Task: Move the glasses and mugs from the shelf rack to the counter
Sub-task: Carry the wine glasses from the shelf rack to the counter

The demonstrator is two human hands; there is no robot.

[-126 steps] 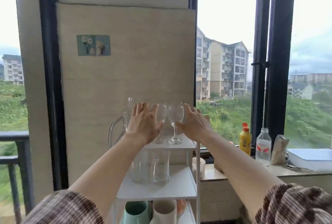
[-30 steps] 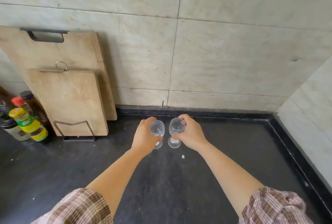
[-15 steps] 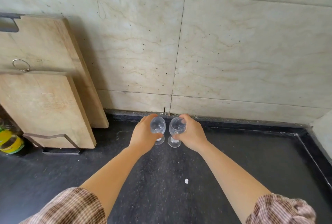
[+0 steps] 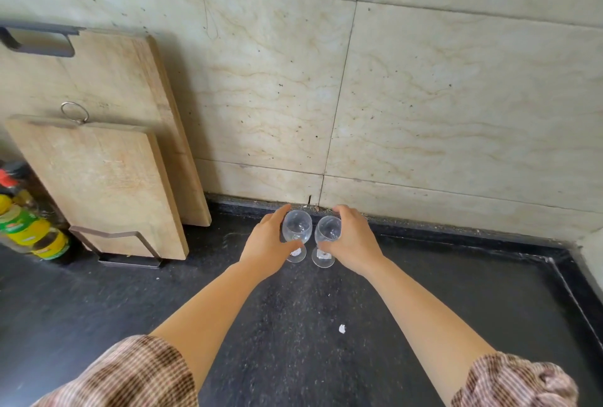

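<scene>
Placement is taking place at the back of the counter [image 4: 293,325], close to the wall [image 4: 424,113]. The left hand [image 4: 267,243] is gripping the left glass [image 4: 296,227], with its fingers curled round the bowl. The right hand [image 4: 354,243] is gripping the right glass [image 4: 327,230] in the same way. Both glasses are standing upright and just beside each other, with their bowls nearly touching. The bases appear to be resting on the counter, though contact cannot be confirmed from this overhead angle.

For a clean set-down, the person should be doing the following:

- Keeping each stem vertical while lowering, so the whole base is meeting the surface at once.
- Holding a small gap between the bowls, since thin glass is likely chipping on a knock.
- Loosening the fingers only once each base is sitting flat and steady.
- Drawing each hand outward and back, away from the neighbouring glass, rather than lifting across it.

Boards [image 4: 98,184] are leaning against the wall well to the left, with bottles [image 4: 29,227] beyond them. Neither is crowding the spot. Most of the task is probably remaining, as the rack is out of view.
</scene>
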